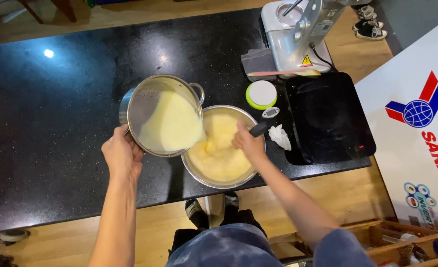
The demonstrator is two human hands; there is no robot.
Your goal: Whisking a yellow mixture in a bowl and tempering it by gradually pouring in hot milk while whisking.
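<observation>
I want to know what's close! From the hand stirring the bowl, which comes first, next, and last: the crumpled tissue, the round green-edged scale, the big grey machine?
From the right hand:
1. Crumpled tissue, just to its right on the counter.
2. Round green-edged scale, farther back.
3. Grey machine, at the counter's far edge.

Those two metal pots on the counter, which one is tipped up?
The steel pot in the left hand is tipped, pouring pale yellow liquid into the flat-standing mixing bowl, where the right hand stirs.
</observation>
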